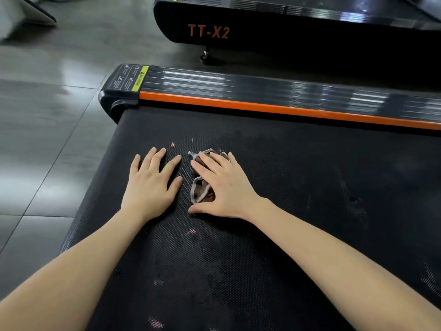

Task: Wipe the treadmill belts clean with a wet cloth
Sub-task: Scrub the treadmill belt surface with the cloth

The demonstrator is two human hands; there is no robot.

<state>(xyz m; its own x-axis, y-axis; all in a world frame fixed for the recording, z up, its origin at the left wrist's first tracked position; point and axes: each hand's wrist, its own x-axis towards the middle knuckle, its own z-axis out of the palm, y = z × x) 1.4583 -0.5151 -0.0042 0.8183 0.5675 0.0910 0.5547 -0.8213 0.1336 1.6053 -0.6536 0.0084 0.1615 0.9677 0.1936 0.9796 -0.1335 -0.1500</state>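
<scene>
I'm looking at a gym: two treadmills (286,111) (262,22) side by side on a glossy tiled floor (47,115).

Treadmill belt (262,163), black; left hand (151,182) flat on it; right hand (224,185) pressing brown cloth (202,194); second treadmill (286,27) behind.

Head camera looks steeply down, close over the treadmill belt (274,187), facing its side rail (286,111).

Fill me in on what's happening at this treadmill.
A person is wiping the black treadmill belt. The right hand presses a crumpled brown cloth flat onto the belt; the left hand rests open beside it, holding nothing. Reddish flecks and pale smudges remain on the belt.
</scene>
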